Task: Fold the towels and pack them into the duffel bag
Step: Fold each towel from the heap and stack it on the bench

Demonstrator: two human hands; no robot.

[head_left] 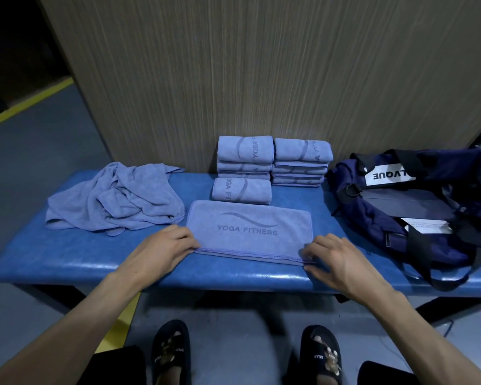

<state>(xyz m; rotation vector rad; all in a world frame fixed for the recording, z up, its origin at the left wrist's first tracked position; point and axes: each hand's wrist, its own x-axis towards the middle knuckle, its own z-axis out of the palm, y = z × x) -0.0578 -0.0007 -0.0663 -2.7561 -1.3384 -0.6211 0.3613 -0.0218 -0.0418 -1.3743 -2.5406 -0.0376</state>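
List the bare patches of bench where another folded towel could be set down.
Free: the bench's near-left corner, before the crumpled towels; the strip between the spread towel and duffel bag. Crowded: the back middle, with the folded stacks.

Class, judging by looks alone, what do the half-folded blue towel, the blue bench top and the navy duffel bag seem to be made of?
Half-folded blue towel: probably microfibre, matte and soft, with stitched edges and a printed logo. Blue bench top: likely padded vinyl or imitation leather, given its glossy highlights and rounded front edge. Navy duffel bag: seemingly thin woven synthetic fabric, crumpled and slack, with black webbing straps.
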